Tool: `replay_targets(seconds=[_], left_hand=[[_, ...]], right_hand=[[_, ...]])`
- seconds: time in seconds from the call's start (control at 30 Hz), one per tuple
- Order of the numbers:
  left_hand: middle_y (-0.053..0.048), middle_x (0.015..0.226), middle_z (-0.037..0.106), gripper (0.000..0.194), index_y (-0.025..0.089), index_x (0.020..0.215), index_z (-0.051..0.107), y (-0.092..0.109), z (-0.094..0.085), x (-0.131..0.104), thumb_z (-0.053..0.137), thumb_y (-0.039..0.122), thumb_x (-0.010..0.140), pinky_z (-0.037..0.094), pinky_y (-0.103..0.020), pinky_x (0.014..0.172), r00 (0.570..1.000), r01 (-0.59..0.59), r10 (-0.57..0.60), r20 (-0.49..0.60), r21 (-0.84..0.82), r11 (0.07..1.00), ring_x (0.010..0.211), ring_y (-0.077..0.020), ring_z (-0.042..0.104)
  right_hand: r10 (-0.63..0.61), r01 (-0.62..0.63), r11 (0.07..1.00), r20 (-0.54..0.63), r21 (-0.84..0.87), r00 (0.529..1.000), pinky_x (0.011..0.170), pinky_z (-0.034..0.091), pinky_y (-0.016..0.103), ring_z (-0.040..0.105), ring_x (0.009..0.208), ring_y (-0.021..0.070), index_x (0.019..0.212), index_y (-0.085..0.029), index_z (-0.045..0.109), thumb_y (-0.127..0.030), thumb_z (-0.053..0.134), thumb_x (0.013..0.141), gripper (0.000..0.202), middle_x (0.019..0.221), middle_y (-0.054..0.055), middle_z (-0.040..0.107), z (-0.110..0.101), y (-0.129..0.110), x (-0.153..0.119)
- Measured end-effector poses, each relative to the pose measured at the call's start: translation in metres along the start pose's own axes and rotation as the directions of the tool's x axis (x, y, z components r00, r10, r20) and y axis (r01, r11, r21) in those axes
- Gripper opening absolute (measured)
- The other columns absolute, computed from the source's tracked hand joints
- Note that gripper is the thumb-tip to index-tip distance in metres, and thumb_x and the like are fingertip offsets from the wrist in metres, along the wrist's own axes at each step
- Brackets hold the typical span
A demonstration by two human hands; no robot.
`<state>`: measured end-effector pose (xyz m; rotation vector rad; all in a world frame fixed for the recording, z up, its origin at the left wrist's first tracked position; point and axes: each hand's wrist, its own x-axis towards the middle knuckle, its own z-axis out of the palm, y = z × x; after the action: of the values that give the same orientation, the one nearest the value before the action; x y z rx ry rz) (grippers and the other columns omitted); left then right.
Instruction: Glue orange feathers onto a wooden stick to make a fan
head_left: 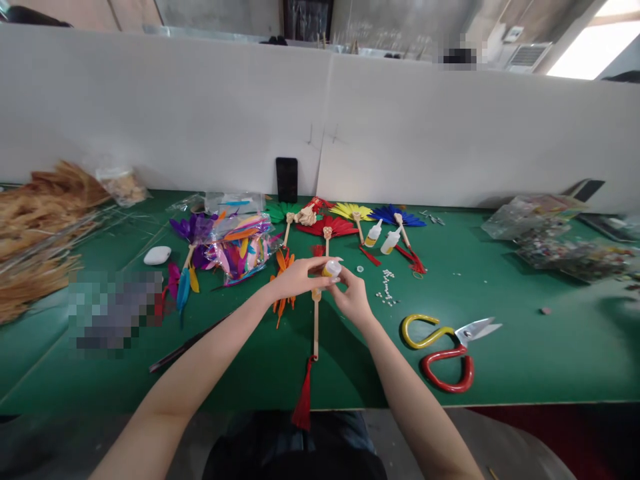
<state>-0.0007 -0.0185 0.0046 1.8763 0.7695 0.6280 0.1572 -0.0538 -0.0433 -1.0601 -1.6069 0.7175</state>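
Note:
Both hands meet over the middle of the green table around a small white bottle [332, 269] with a yellow label. My left hand [300, 277] has its fingers closed round the bottle from the left. My right hand [351, 297] touches it from the right and below, its fingers bent in. Beneath the hands lies a wooden fan handle [316, 327], with a red tassel [303, 400] hanging past the table's front edge. Orange feathers [284, 287] lie left of the handle. Small white beads [386, 287] are scattered to the right.
Scissors [463, 333] with yellow and red handles lie at the right. Behind are a red fan [333, 227], a yellow fan [354, 212], a blue fan [397, 216] and two glue bottles [383, 238]. Bagged feathers [240, 250] lie left; a phone [287, 179] leans on the white partition.

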Motion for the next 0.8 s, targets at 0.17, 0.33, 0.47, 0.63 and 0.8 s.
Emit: replay_targets(seconds=[0.17,0.33,0.47,0.63,0.8], left_hand=[[-0.004,0.112,0.065,0.049,0.021,0.127,0.053,-0.002,0.005,0.0,0.062,0.033,0.081,0.048,-0.036,0.089,0.998,-0.018,0.018,-0.064,0.012,1.0,0.103,-0.0216,0.061],[-0.004,0.113,0.066,0.048,0.02,0.127,0.055,-0.007,0.008,-0.003,0.063,0.034,0.082,0.047,-0.034,0.091,0.992,-0.059,0.062,-0.11,0.03,0.998,0.105,-0.022,0.061],[-0.004,0.118,0.064,0.046,0.02,0.125,0.057,-0.012,0.01,-0.004,0.063,0.033,0.081,0.046,-0.033,0.093,0.988,-0.066,0.072,-0.135,0.046,0.997,0.106,-0.0224,0.06],[-0.006,0.118,0.065,0.045,0.018,0.122,0.059,-0.012,0.01,-0.006,0.064,0.033,0.08,0.048,-0.034,0.091,0.987,-0.046,0.051,-0.154,0.031,0.998,0.105,-0.0232,0.062],[-0.006,0.119,0.064,0.044,0.019,0.122,0.06,-0.012,0.009,-0.007,0.065,0.031,0.079,0.048,-0.033,0.092,0.987,-0.034,0.035,-0.154,0.013,0.999,0.106,-0.023,0.061]], right_hand=[[-0.003,0.003,1.0,0.014,0.009,1.0,0.078,0.053,0.036,0.067,0.089,0.0256,0.102,-0.018,0.062,-0.031,0.056,0.082,0.025,0.096,0.007,0.072,-0.002,0.002,0.0],[-0.005,0.004,1.0,0.055,0.019,0.998,0.076,0.054,0.035,0.067,0.089,0.0252,0.106,-0.018,0.06,-0.029,0.055,0.082,0.026,0.097,0.007,0.071,-0.002,0.006,0.0],[-0.015,0.016,1.0,0.059,-0.016,0.998,0.074,0.053,0.033,0.067,0.086,0.0241,0.103,-0.018,0.061,-0.027,0.054,0.082,0.024,0.094,0.006,0.072,-0.002,0.005,-0.001],[-0.006,0.008,1.0,0.071,-0.025,0.997,0.077,0.053,0.034,0.067,0.089,0.0246,0.103,-0.018,0.061,-0.025,0.054,0.082,0.024,0.096,0.007,0.072,-0.001,0.005,-0.001],[-0.003,0.005,1.0,0.075,-0.026,0.997,0.078,0.052,0.034,0.067,0.089,0.025,0.103,-0.018,0.062,-0.024,0.055,0.082,0.024,0.096,0.007,0.071,0.001,0.008,-0.002]])
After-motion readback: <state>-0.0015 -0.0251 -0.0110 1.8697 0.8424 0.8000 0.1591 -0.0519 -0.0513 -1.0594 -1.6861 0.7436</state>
